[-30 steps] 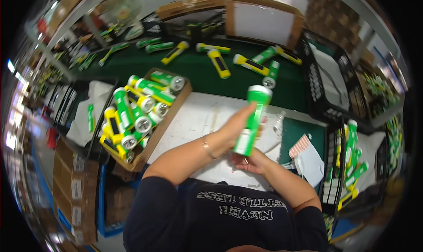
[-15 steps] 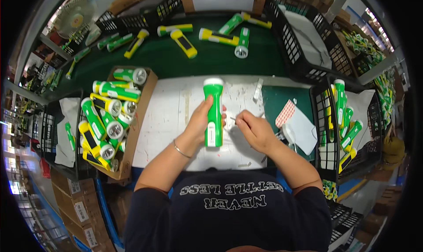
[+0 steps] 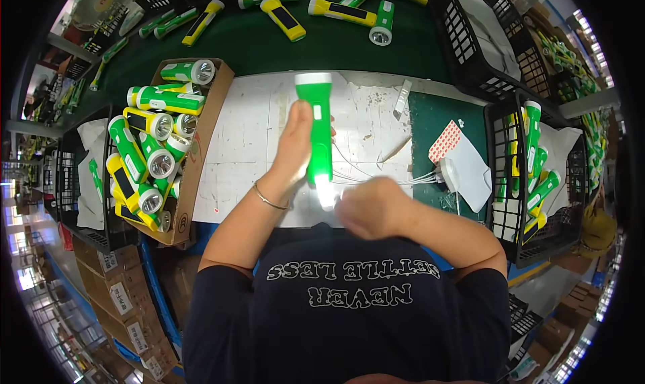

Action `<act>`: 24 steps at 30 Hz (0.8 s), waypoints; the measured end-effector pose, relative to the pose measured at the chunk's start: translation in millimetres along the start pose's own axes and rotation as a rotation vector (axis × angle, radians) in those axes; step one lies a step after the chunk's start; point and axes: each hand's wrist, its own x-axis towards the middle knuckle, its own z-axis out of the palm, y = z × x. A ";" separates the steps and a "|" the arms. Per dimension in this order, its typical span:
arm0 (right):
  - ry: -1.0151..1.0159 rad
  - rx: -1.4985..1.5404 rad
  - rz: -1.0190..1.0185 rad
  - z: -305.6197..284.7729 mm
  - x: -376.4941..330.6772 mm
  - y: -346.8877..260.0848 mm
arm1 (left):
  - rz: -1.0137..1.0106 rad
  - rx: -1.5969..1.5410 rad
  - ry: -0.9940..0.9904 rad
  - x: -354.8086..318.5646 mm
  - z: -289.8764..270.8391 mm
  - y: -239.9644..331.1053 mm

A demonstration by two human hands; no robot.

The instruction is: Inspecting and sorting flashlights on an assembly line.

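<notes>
My left hand (image 3: pixel 293 139) is closed round the body of a green flashlight (image 3: pixel 322 132) with a white head. The flashlight points away from me above the white work surface, its head at the far end. Its near end (image 3: pixel 324 190) shows as a bright white patch. Close beside that end is my right hand (image 3: pixel 373 208), smeared by motion with its fingers curled. Whether it holds anything is hidden. Thin white cables (image 3: pixel 410 180) run behind my right hand to a round white hub (image 3: pixel 453 174) on the right.
An open cardboard box (image 3: pixel 213 122) heaped with green and yellow flashlights stands on the left. More flashlights (image 3: pixel 282 19) lie across the green far surface. Black crates (image 3: pixel 500 233) stand at the right, some holding flashlights. A white sheet (image 3: pixel 474 172) with a red-patterned part lies under the hub.
My right hand has moved nearer, to the flashlight's near end. That end now looks bright white. The whole view has shifted, and the white cables have come into sight.
</notes>
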 end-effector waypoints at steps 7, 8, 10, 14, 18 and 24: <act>0.506 0.357 0.520 22.8 18.1 17.4 | -0.033 -0.105 -0.115 -4.9 4.4 -4.6; 0.527 0.470 0.523 22.2 20.4 26.3 | -0.013 -0.021 -0.087 -7.5 6.0 -4.9; 0.502 0.530 0.525 20.7 22.4 36.2 | -0.006 0.047 -0.119 -10.6 5.0 -1.4; 0.513 0.763 0.650 -3.1 16.9 59.0 | 0.041 0.425 -0.124 -20.0 -3.4 9.9; 0.313 0.655 0.605 -29.5 10.2 68.7 | 0.319 0.901 -0.248 -29.4 -0.8 17.0; 0.098 0.749 0.550 -46.3 2.4 68.1 | 0.221 1.379 -0.377 -42.8 -22.6 49.3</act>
